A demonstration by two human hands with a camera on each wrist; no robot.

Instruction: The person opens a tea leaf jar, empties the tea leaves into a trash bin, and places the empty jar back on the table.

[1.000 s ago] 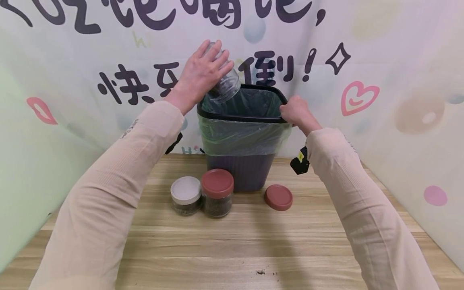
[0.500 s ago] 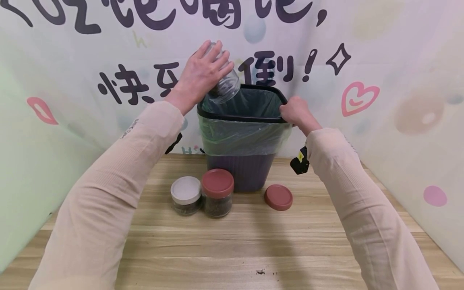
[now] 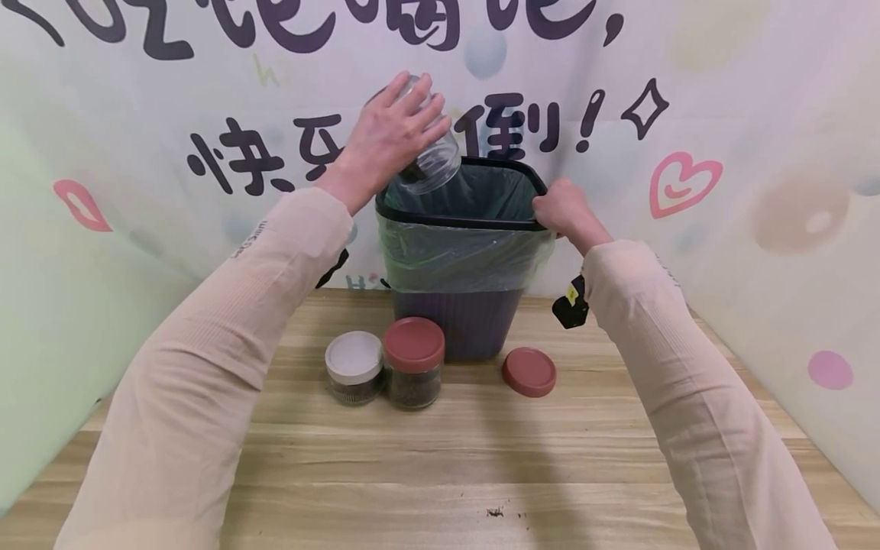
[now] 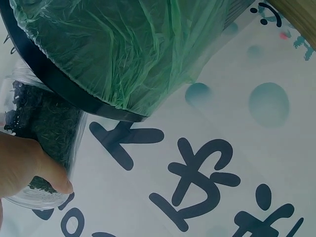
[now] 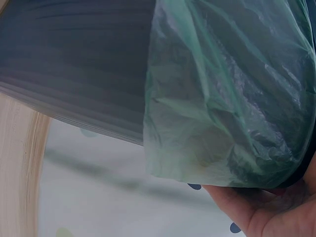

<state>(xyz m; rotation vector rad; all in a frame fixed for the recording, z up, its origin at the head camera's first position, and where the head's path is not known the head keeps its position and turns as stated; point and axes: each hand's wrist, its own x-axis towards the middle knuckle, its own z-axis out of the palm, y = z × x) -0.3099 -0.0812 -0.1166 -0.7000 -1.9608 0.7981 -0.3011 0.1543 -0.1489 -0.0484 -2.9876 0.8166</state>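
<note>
My left hand point(image 3: 395, 134) grips a clear jar point(image 3: 440, 162), tipped with its mouth over the left side of the trash can point(image 3: 457, 325). Dark, dry shreds like loose tea point(image 4: 54, 126) fill much of that jar in the left wrist view. A green plastic liner point(image 3: 461, 256) is folded over the can's outside under a black rim point(image 3: 461, 223). My right hand point(image 3: 567, 210) holds the rim at its right corner; in the right wrist view the thumb point(image 5: 229, 200) lies against the liner's edge. What lies at the bottom of the can is hidden.
Before the can stand a white-lidded jar point(image 3: 354, 367) and a red-lidded jar point(image 3: 414, 363), both with dark contents. A loose red lid point(image 3: 529, 372) lies to their right. Dark crumbs point(image 3: 495, 512) dot the wooden table point(image 3: 385, 481) near its front. A printed cloth point(image 3: 729, 137) hangs behind.
The head view has shifted very slightly. Both hands keep their places, the left with the tilted jar over the can and the right at the rim.
</note>
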